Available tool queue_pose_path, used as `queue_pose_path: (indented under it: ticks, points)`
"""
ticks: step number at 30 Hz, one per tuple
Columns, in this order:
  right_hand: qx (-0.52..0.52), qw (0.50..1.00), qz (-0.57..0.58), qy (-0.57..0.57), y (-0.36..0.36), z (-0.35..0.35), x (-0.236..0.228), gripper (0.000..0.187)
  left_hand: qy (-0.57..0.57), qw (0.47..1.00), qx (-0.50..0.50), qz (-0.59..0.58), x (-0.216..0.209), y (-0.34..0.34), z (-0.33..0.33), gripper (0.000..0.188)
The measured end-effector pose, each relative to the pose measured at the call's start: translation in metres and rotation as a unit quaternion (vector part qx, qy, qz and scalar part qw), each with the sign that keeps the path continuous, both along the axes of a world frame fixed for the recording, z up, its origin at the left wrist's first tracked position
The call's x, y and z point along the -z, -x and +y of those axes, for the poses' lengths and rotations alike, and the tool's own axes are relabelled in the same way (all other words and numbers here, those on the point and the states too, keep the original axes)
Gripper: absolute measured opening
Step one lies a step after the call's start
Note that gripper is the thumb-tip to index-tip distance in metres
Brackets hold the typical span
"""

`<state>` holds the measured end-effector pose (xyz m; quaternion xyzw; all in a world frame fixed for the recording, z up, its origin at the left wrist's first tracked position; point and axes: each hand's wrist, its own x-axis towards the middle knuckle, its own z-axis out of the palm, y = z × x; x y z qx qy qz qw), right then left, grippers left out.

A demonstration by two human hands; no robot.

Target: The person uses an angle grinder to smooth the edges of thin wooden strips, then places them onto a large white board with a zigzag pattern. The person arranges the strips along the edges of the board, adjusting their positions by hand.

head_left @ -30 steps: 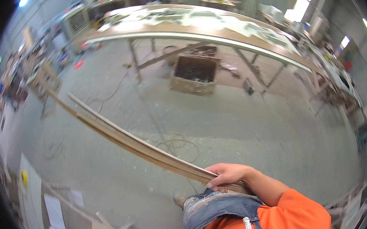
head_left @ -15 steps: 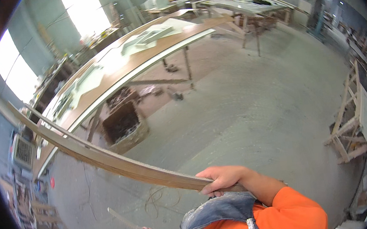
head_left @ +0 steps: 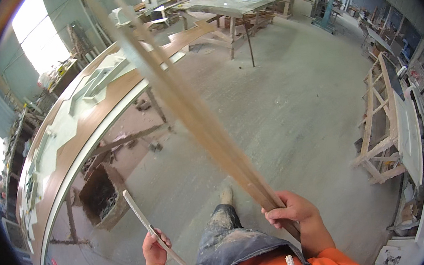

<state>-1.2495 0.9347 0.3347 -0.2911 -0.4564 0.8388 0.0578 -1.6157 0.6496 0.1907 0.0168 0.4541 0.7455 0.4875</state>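
My right hand (head_left: 295, 209) is closed around the near end of long, narrow wooden strips (head_left: 198, 121). They run away from me, up and to the left, and their far part is smeared by motion. At that far end they split into two prongs, so at least two pieces seem to lie together. Lower and to the left, my left hand (head_left: 156, 246) grips a short, thin, pale strip (head_left: 136, 209) around its middle. This strip is tilted, its upper end pointing toward a rough box on the floor. The two hands are well apart.
On the left stands a long table with a brown top (head_left: 77, 140) bearing white angular pieces. Beneath it sits a rough box (head_left: 101, 197) with dark contents. A worktable (head_left: 230, 5) with cans is at the back. Wooden frames (head_left: 381, 116) and panels line the right side.
The long wooden strips have swung from pointing left to pointing ahead. My left hand has risen with the pale strip, now more upright. The view has turned right, and one foot now shows.
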Motion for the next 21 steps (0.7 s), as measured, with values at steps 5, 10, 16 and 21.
queue_pose_path:
  ticks: [5,10,16,21]
  points:
    - [0.129,0.991,-0.033,-0.014,-0.012,0.124,-0.008,0.03,-0.002,0.999,0.05,0.008,-0.004,0.03,0.189,0.019]
    - [0.218,0.973,-0.066,-0.031,-0.034,0.243,-0.033,0.027,0.001,0.991,0.127,0.036,-0.036,0.044,0.383,0.017]
    - [0.288,0.953,-0.044,-0.089,-0.07,0.431,-0.005,0.026,0.003,0.987,0.12,0.104,-0.044,0.043,0.589,0.018]
    - [0.296,0.948,-0.012,-0.115,-0.082,0.622,-0.028,0.024,0.006,0.998,-0.003,0.061,-0.038,0.015,0.701,0.02]
